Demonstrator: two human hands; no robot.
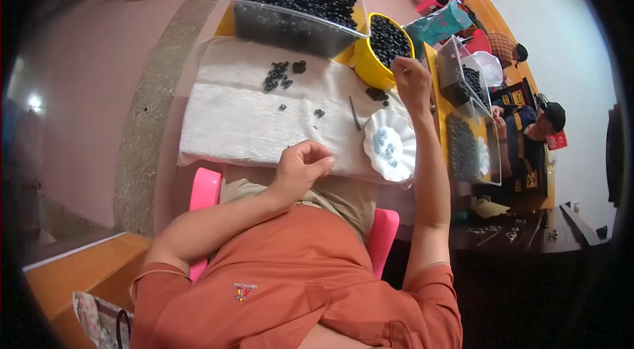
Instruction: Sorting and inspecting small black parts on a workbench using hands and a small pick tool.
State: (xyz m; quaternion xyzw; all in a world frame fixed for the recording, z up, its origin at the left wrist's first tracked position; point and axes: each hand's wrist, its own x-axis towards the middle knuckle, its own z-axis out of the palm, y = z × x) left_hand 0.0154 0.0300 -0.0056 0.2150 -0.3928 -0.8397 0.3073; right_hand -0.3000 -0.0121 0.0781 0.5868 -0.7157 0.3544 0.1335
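Both grips press together, contents unclear: right hand (411, 77) at bucket rim (368, 57), left hand (302, 169) over cloth edge (241, 157).

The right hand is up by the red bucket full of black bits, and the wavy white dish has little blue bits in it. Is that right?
Not quite: the bucket isn't red, it's yellow, as the head view shows. The right hand is by that yellow bucket full of black bits, and the wavy white dish has little blue bits in it.
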